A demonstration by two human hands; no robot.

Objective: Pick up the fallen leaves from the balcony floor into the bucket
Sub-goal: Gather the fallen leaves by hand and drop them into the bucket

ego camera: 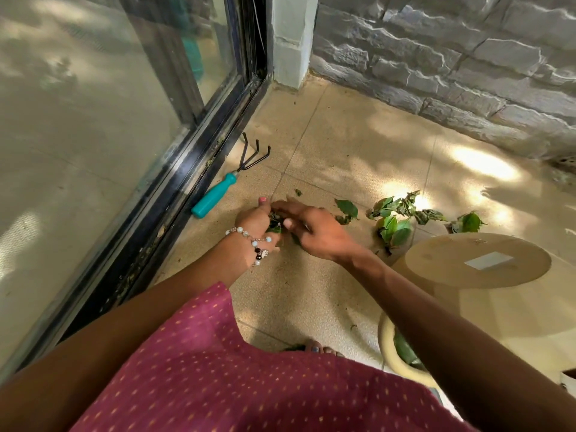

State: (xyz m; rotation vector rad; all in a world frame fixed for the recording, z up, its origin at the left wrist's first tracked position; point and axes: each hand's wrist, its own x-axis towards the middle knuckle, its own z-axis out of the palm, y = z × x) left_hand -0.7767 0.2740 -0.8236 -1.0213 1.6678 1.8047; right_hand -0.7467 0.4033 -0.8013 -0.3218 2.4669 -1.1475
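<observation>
My left hand (pixel 254 221), a bead bracelet at its wrist, grips a small bunch of dark green leaves (pixel 275 225) just above the tiled balcony floor. My right hand (pixel 314 229) lies against the same bunch from the right with its fingers stretched out over the leaves. More fallen leaves lie to the right: one leaf (pixel 345 208), a bigger pile (pixel 394 218) and another clump (pixel 467 222). The cream bucket (pixel 386 336) stands at the lower right under my right forearm, with green leaves inside it.
A hand rake with a teal handle (pixel 215 194) lies along the black sliding-door track (pixel 174 194) on the left. A round beige disc (pixel 452 260) sits by the bucket. A grey stone wall (pixel 452 73) closes the back. My foot (pixel 314 349) shows below.
</observation>
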